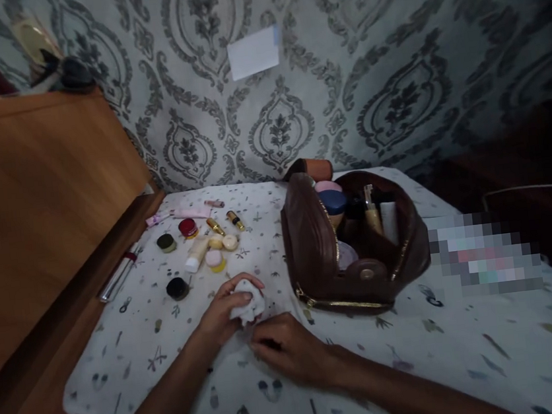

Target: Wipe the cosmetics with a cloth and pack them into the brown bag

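Note:
My left hand [235,305] grips a crumpled white cloth [247,302], bunched between thumb and fingers above the bed-like surface. Close below it, my right hand [284,345] is curled closed; what its fingers hold, if anything, is hidden. To the right stands an unzipped brown makeup bag [310,243], holding several bottles, tubes and round compacts. Left of the hands lie a black-lidded jar [177,288], a cream tube [196,254] with a white cap, and small yellow pots [216,261].
Behind these are a red-lidded jar [188,227], a dark green jar [166,243], gold lipsticks [215,226] and a pink tube [191,212]. A wooden cabinet [47,213] borders the left side. An orange-brown cup-like object [318,168] lies behind the bag. Patterned wall stands at the back.

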Demonstrator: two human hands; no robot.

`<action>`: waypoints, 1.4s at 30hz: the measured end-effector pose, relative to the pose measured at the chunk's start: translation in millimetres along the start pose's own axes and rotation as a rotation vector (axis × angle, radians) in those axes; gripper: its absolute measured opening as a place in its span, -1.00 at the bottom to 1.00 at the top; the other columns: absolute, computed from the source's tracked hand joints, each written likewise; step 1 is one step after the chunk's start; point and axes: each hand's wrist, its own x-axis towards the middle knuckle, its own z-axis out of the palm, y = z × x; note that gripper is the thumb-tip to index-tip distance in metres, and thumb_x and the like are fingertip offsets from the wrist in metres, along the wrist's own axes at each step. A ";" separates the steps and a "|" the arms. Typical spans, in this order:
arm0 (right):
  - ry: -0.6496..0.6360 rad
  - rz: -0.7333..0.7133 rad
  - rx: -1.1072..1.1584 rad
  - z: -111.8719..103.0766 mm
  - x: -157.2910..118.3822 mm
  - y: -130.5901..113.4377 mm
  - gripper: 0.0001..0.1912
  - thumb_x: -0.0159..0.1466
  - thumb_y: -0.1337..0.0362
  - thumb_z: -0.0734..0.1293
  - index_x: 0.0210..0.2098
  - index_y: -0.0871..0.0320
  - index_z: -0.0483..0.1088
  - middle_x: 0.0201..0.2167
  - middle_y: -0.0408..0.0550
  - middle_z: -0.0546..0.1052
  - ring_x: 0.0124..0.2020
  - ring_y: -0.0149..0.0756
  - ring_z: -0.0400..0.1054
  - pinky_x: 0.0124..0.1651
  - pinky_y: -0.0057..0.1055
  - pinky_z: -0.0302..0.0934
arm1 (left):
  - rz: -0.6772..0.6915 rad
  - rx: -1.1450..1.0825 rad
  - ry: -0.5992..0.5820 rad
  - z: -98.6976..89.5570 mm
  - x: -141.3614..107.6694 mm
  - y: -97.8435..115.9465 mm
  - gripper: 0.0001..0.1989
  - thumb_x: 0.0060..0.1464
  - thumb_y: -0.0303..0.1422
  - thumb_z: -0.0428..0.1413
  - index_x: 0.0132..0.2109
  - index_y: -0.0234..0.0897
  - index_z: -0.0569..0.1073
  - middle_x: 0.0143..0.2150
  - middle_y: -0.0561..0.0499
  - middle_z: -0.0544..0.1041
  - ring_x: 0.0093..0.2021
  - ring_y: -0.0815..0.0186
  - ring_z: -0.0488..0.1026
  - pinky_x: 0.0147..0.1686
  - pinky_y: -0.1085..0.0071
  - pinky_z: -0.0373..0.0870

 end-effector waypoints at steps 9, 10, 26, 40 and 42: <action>-0.076 0.234 0.106 -5.0 16.1 -8.7 -0.70 0.18 0.39 0.28 -0.66 0.19 0.21 -0.70 -0.27 0.17 -0.60 -0.50 0.04 -0.51 -0.53 -0.09 | 0.080 0.131 0.064 -0.6 -3.5 2.4 -0.77 -0.35 -0.49 0.07 -0.41 -0.32 0.51 -0.54 0.05 0.44 -0.63 0.45 0.22 -0.68 0.53 0.06; -0.092 0.267 0.161 -3.5 20.6 -9.2 -0.70 0.18 0.37 0.28 -0.66 0.19 0.23 -0.71 -0.27 0.20 -0.62 -0.50 0.07 -0.53 -0.54 -0.08 | 0.098 0.141 0.097 -1.0 -3.1 2.4 -0.78 -0.36 -0.49 0.06 -0.42 -0.32 0.50 -0.55 0.06 0.43 -0.63 0.44 0.21 -0.68 0.53 0.05; 0.109 0.317 0.596 31.6 58.7 -3.6 -0.57 0.21 -0.03 0.30 -0.59 0.18 0.33 -0.64 -0.15 0.36 -0.62 -0.47 0.18 -0.54 -0.51 0.06 | 0.381 0.184 0.393 -20.2 -4.2 12.8 -0.88 -0.23 -0.43 0.00 -0.41 -0.22 0.37 -0.52 0.16 0.35 -0.63 0.46 0.15 -0.64 0.52 0.07; 0.086 0.377 0.673 27.6 57.5 -6.4 -0.61 0.20 0.00 0.32 -0.51 0.22 0.41 -0.63 -0.16 0.38 -0.62 -0.49 0.20 -0.53 -0.54 0.08 | 0.472 1.164 0.531 -65.7 40.2 87.8 -0.74 0.15 -0.18 -0.01 -0.37 -0.24 0.40 -0.52 0.10 0.35 -0.47 0.32 0.29 -0.41 0.43 0.22; 0.084 0.396 0.677 27.2 56.9 -6.9 -0.61 0.19 0.00 0.32 -0.52 0.22 0.41 -0.63 -0.15 0.39 -0.62 -0.49 0.21 -0.53 -0.54 0.09 | 0.433 1.281 0.554 -78.4 56.7 96.3 -0.82 0.11 -0.27 0.04 -0.32 -0.24 0.47 -0.48 0.06 0.43 -0.42 0.27 0.36 -0.35 0.39 0.25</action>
